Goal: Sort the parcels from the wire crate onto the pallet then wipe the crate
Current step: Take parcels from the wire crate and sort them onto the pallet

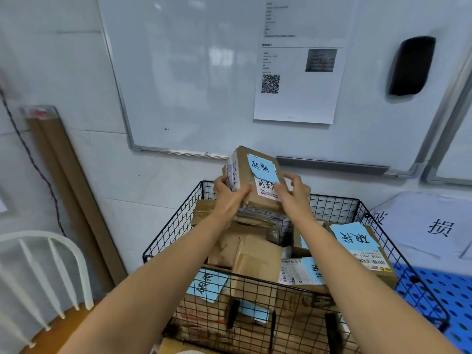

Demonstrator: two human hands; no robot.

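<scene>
- Gripped one small brown parcel (258,180) in both hands, raised above the far rim of the wire crate (332,208), toward 12 o'clock from the crate's middle.
- Clamped the left hand (229,198) on the parcel's 9 o'clock side, fingers curled round the labelled end, thumb laid along the near edge.
- Pinched the 3 o'clock side with the right hand (293,195), fingers bent over the edge.
- Held the two hands apart, with the parcel between them.
- Carried a blue note (260,166) with handwriting on the parcel's upper face, and a white printed label just under it.
- Saw other parcels (255,261) piled in the crate below, several with blue notes.
- Saw a large parcel (370,254) at 3 o'clock, tilted against the crate's wall.
- Found the blue perforated pallet (447,295) at 4 o'clock, just beside the crate.
- Noted a white sheet (434,226) with big characters beyond the pallet, at 2 o'clock.
- Faced a whiteboard (191,72) at 12 o'clock, bearing a printed page (298,103) with a QR code and a black eraser (411,66).
- Caught a white chair (51,264) at 8 o'clock, and a cardboard strip (71,187) leaning on the wall at 10 o'clock.
</scene>
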